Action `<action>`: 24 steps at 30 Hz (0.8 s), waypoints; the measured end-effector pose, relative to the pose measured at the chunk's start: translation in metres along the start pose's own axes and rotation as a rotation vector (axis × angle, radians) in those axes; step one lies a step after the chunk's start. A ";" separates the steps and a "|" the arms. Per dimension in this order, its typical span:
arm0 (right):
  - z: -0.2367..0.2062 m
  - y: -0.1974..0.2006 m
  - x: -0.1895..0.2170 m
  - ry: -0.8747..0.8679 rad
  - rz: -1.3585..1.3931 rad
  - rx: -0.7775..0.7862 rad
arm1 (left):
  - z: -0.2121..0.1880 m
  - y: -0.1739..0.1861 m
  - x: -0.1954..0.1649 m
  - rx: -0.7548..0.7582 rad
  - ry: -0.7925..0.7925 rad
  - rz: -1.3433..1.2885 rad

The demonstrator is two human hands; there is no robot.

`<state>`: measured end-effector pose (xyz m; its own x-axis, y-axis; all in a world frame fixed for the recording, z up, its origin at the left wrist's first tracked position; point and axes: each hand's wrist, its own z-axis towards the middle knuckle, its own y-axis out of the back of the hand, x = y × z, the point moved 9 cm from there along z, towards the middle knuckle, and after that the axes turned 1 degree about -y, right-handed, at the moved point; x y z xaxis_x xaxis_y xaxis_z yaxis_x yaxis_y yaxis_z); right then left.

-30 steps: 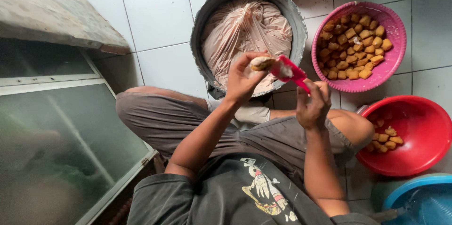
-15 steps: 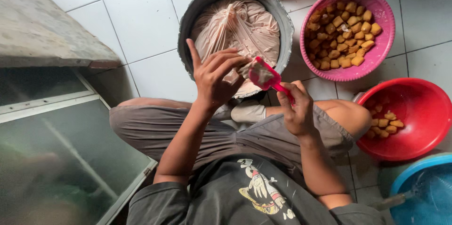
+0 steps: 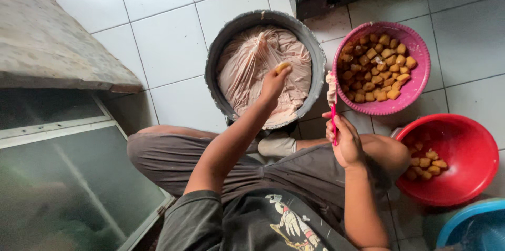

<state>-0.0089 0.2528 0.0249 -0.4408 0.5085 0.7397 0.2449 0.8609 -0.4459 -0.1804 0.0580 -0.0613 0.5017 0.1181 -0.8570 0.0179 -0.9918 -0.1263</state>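
Head view:

- The grey tub (image 3: 231, 56), lined with a pale plastic bag of beige paste (image 3: 247, 77), is taken as the landmark; it stands on the white tiled floor (image 3: 168, 25).
- The left hand (image 3: 273, 82) is seen over the middle of the tub, fingers drawn together and pinched on a small fried tofu piece (image 3: 282, 66), which is held just above the paste.
- The right hand (image 3: 344, 143) is seen to the right of the tub and nearer the person, closed around the handle of a red-handled spreader (image 3: 332, 109).
- The spreader is held close to upright in the frame: its long axis runs from the fist away from the person, the paste-loaded tip pointing toward the gap between the tub and the pink bowl (image 3: 421, 72).
- The tofu piece is judged light, soft and easily crushed; hold by fingertips on its sides appears suitable. Its long axis cannot be told, as most of it is hidden by the fingers.
- The paste is judged soft and sticky, likely to cling to the blade; the spreader itself is judged stiff and light, best gripped at the handle.
- The pink bowl, right of the tub, is nearly full of fried pieces.
- A red bowl (image 3: 473, 146), further right and nearer the person, holds a few pieces; a blue basin (image 3: 473, 227) is partly seen beyond it.
- A grey slab (image 3: 47, 41) lies left of the tub.
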 end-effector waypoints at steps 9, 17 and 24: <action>-0.005 0.018 0.004 0.063 0.223 -0.010 | 0.085 -0.022 -0.162 0.113 -0.353 -0.219; 0.022 0.120 0.072 0.442 0.090 -0.278 | 0.020 0.207 -0.064 -0.443 -0.370 0.658; 0.114 0.193 0.073 0.156 -0.069 -0.562 | -0.029 0.286 0.045 -0.280 0.451 0.370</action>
<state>-0.0921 0.4547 -0.0646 -0.3501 0.4110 0.8417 0.6592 0.7465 -0.0904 -0.1270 -0.2222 -0.1218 0.8308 -0.2052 -0.5174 -0.0315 -0.9454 0.3244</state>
